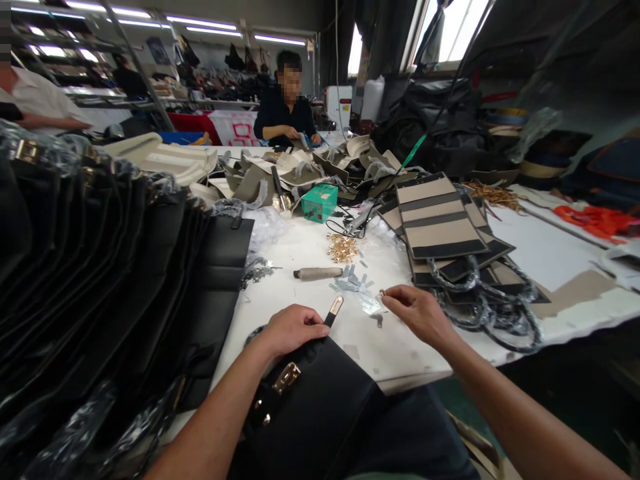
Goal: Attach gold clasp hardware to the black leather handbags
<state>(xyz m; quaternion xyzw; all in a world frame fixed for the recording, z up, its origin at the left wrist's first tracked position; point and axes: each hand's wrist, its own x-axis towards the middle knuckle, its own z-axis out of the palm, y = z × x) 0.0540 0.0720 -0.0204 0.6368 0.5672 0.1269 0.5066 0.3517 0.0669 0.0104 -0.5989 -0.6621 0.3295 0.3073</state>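
My left hand (293,330) is closed on a black strap (331,318) whose end carries a gold metal plate (337,306). The strap belongs to a black bag (320,407) that leans on the table edge over my lap, with a gold clasp (287,378) on its near side. Held up in a pinch, a small gold metal piece (383,293) sits at the fingertips of my right hand (417,310). Flat grey metal plates (356,283) lie scattered just beyond, between the hands. Behind them is a pile of small gold fittings (343,247).
Many black bags (100,267) stand packed at the left. A wrapped rod (318,273) and a green box (319,202) lie ahead on the white table (280,300). Striped panels with wrapped handles (443,220) are stacked at right. A person (287,110) works across the table.
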